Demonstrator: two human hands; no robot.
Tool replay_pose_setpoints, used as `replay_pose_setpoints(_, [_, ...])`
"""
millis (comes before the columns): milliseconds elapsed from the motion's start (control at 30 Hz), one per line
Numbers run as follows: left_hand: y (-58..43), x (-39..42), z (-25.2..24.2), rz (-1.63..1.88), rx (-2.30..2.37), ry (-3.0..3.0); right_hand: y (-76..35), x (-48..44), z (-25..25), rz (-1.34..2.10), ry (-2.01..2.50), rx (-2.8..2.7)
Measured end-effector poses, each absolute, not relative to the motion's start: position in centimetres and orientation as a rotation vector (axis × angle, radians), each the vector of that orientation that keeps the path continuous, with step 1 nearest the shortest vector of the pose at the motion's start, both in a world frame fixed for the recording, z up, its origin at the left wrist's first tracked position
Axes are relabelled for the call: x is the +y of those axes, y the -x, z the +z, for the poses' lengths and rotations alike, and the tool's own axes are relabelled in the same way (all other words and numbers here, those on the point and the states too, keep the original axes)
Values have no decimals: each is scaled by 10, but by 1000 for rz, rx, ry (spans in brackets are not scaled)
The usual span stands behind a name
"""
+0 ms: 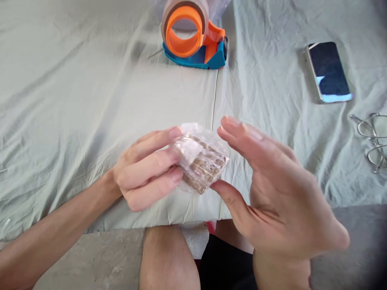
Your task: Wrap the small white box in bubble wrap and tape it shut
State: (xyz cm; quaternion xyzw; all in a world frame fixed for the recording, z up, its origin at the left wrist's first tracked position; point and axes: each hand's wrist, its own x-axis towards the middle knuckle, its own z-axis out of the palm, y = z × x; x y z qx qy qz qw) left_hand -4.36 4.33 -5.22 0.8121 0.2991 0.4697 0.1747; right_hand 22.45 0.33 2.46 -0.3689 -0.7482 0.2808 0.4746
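Observation:
A small brown block wrapped in clear bubble wrap is held above the near edge of the cloth-covered table. My left hand grips its left side, with the fingers curled over the wrap. My right hand is beside the bundle on the right, its fingers stretched out and apart. The right thumb tip touches the bundle's lower right edge. The palm holds nothing.
An orange and blue tape dispenser stands at the far middle of the pale cloth. A phone lies face up at the right, and spectacles lie at the right edge. My bare knees show below the table.

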Motion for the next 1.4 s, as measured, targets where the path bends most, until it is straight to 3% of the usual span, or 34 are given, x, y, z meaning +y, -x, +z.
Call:
replay_pose_setpoints(133, [28, 55, -36, 1721, 518, -2705, -233, 11, 24, 591, 900, -1997])
replay_pose_setpoints(233, [25, 61, -31, 1783, 428, -2806, -230, 13, 20, 572, 972, -1962])
replay_pose_setpoints(433, [32, 58, -49, 1657, 519, -2521, -216, 12, -2, 569, 1034, -1782])
replay_pose_setpoints(600, [33, 54, -49, 1299, 831, -2366, -210, 17, -18, 675, 1198, -1704])
replay_pose_setpoints(833, [29, 60, -42, 1359, 1050, -2522, -209, 25, -8, 702, 1184, -1829])
replay_pose_setpoints(1067, [28, 59, -50, 1327, 956, -2449, -223, 40, -1, 817, 1153, -2002])
replay_pose_setpoints(1200, [30, 56, -55, 1128, 998, -2292, -232, 47, 6, 891, 1177, -2079])
replay_pose_setpoints(1400, [29, 49, -53, 1035, 971, -2192, -231, 37, 9, 810, 1135, -2112])
